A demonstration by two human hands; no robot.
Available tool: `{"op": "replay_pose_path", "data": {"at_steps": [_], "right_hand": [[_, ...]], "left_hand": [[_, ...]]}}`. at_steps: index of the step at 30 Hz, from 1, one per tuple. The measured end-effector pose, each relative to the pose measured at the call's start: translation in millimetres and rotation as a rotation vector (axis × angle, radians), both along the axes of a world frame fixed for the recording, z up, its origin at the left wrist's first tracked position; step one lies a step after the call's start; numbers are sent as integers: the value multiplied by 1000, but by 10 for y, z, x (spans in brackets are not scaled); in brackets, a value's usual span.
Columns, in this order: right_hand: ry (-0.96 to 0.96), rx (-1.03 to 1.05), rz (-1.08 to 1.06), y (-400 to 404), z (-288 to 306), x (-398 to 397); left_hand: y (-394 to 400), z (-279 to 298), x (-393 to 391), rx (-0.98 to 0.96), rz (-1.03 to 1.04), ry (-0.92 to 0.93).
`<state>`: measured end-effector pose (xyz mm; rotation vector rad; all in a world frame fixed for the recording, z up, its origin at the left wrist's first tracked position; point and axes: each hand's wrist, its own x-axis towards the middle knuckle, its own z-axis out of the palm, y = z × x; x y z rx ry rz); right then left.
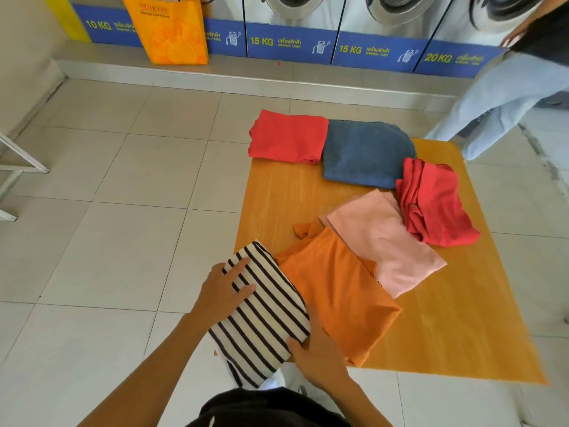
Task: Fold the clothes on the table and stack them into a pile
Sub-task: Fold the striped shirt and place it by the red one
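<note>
Risk: the striped shirt (261,309), folded at the table's (446,318) near-left corner and overhanging it, could slip off if let go | left hand (223,291) was laid flat on it, fingers straight | right hand (317,355) was curled round its near edge | beyond were seen orange (338,297), pink (385,241), red (431,201), blue (366,152) clothes.

Single head-worn view, looking forward and down, close over the table (446,318) (wide-angle), washers (292,7) beyond
</note>
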<state>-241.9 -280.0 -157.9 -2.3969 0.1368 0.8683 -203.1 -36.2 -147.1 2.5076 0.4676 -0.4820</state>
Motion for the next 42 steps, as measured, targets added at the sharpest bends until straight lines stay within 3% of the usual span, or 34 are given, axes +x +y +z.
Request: {"op": "replay_pose_path", "data": {"at_steps": [5, 11, 19, 24, 27, 30, 35, 42], "right_hand": [[-78, 205, -36, 233, 50, -64], [-206, 169, -15, 285, 164, 95], [-139, 308, -37, 183, 188, 207], [-105, 396, 76, 115, 261, 506], [-133, 429, 114, 108, 426, 856], [-164, 486, 124, 94, 605, 1288], [-301, 485, 202, 130, 838, 2207], [-452, 326, 190, 329, 740, 3614]], "left_hand": [[29, 35, -21, 98, 48, -57], [126, 23, -104, -58, 161, 54], [110, -107, -208, -273, 187, 94], [136, -40, -206, -157, 256, 7], [211, 52, -88, -210, 265, 25], [252, 207, 148, -293, 287, 26], [319, 608, 977, -406, 323, -157], [295, 525, 2476, -158, 257, -332]]}}
